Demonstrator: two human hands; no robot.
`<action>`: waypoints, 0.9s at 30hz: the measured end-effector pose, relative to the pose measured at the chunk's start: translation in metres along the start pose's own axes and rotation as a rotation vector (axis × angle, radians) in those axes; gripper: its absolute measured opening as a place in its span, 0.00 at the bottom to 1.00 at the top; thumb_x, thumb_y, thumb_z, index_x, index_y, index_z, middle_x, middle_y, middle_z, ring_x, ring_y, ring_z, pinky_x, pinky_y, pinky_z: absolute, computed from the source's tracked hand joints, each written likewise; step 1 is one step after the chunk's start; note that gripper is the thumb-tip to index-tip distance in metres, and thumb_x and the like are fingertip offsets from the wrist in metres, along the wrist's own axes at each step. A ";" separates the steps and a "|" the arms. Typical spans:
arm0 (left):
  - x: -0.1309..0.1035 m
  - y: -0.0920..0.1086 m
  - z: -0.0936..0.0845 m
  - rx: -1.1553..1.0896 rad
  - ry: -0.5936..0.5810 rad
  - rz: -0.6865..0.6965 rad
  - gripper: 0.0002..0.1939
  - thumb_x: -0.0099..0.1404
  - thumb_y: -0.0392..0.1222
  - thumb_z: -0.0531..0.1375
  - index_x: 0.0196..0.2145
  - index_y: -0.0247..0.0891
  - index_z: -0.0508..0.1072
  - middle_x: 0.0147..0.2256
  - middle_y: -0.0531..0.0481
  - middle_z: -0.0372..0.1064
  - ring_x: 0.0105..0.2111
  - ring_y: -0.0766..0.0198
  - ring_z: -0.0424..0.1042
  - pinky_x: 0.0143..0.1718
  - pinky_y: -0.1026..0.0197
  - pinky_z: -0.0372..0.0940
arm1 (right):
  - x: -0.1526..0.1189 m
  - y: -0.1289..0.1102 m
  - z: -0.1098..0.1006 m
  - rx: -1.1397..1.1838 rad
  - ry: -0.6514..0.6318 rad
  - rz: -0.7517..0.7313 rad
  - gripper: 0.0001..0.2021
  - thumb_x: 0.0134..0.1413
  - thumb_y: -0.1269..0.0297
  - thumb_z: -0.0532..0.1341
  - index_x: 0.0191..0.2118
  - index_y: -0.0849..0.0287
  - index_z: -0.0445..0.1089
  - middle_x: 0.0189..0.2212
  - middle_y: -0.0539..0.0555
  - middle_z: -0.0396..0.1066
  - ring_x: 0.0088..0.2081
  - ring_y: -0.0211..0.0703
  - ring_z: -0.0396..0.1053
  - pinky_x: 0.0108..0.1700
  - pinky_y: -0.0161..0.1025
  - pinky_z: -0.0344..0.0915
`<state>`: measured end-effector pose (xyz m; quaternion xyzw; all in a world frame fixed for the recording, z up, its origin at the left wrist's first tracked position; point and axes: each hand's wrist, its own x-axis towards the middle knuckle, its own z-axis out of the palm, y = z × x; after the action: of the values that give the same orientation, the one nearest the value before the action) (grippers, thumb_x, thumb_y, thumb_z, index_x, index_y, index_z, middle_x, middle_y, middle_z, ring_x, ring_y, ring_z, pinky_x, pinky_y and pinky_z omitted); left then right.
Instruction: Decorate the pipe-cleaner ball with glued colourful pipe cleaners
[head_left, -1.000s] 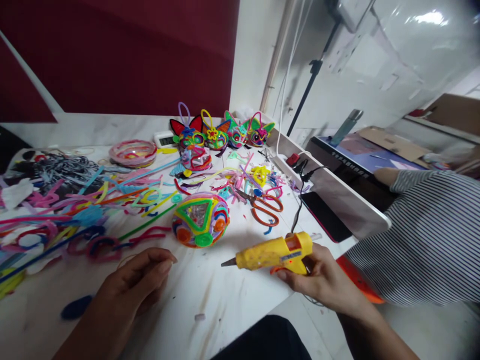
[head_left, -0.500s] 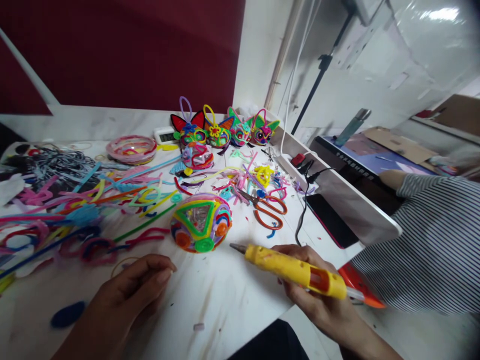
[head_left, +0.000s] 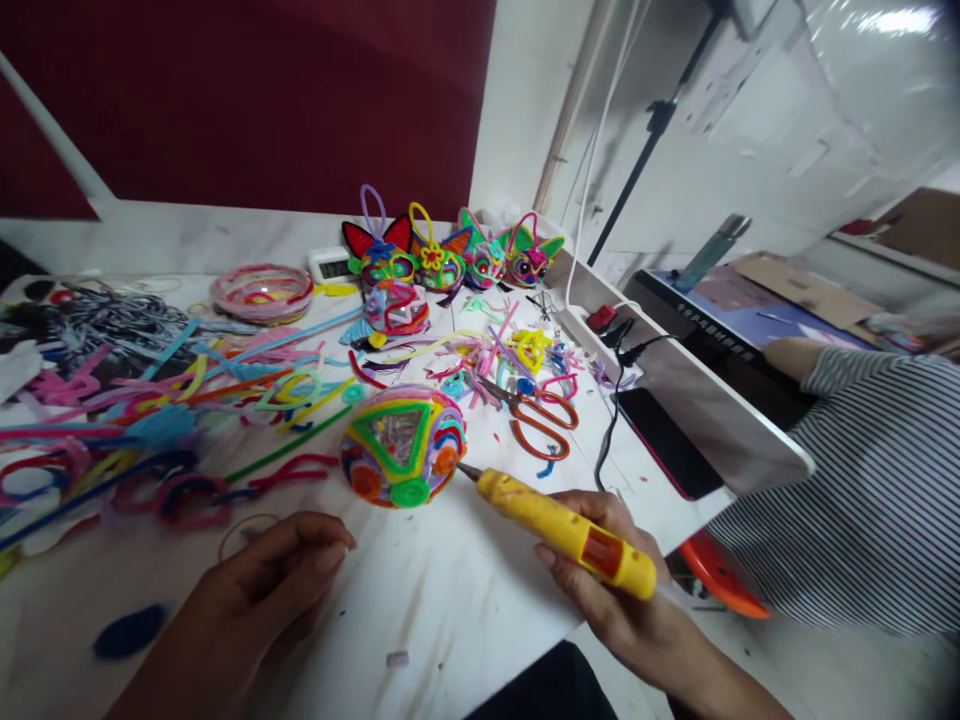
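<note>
A white desk [head_left: 465, 590] carries everything here, and its left half is buried under a wide litter of loose pipe cleaners [head_left: 150, 400] in many colours. To the right, off the desk's edge, a person in a striped sleeve [head_left: 862, 480] works at a separate surface. Along the far edge stands a row of finished pipe-cleaner heads [head_left: 450, 262], with orange-handled scissors [head_left: 544, 420] lying open nearer the middle.

At the centre rests the pipe-cleaner ball [head_left: 403, 445], a domed piece with a green triangle on its face. The yellow glue gun [head_left: 559, 525] points at it from the near right, its metal nozzle just touching or just short of the ball's right side; which of the two cannot be told.

The main risk, as I judge it, is the hot tip: the ball sits free on the desk with nothing steadying it, so a push from the nozzle could roll it away or smear glue across the fuzz. The black cord [head_left: 607, 440] trailing over the desk could also snag and jerk the aim.

The right hand [head_left: 615, 590] is wrapped closed around the gun's body. The left hand [head_left: 277, 580] lies on the desk near the ball but apart from it, fingers loosely curled together, holding nothing that shows.
</note>
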<state>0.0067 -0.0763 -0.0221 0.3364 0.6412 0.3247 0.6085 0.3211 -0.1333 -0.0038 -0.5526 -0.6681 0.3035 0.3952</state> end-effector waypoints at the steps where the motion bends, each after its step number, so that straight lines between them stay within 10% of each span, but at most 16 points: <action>1: 0.000 0.000 0.000 0.007 -0.014 -0.001 0.35 0.35 0.72 0.74 0.33 0.45 0.75 0.20 0.59 0.56 0.21 0.68 0.54 0.20 0.67 0.52 | 0.001 -0.001 0.000 -0.009 -0.007 -0.011 0.13 0.64 0.58 0.64 0.52 0.43 0.68 0.41 0.53 0.74 0.36 0.50 0.74 0.36 0.45 0.72; 27: 0.002 -0.006 -0.002 0.060 -0.018 0.023 0.32 0.39 0.70 0.73 0.34 0.46 0.74 0.21 0.59 0.57 0.21 0.67 0.55 0.21 0.66 0.52 | 0.010 -0.006 0.004 -0.118 -0.012 -0.062 0.08 0.65 0.60 0.60 0.48 0.48 0.65 0.38 0.54 0.72 0.35 0.50 0.71 0.36 0.48 0.71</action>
<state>0.0044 -0.0778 -0.0283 0.3648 0.6411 0.3092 0.6003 0.3140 -0.1245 0.0018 -0.5522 -0.7039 0.2545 0.3673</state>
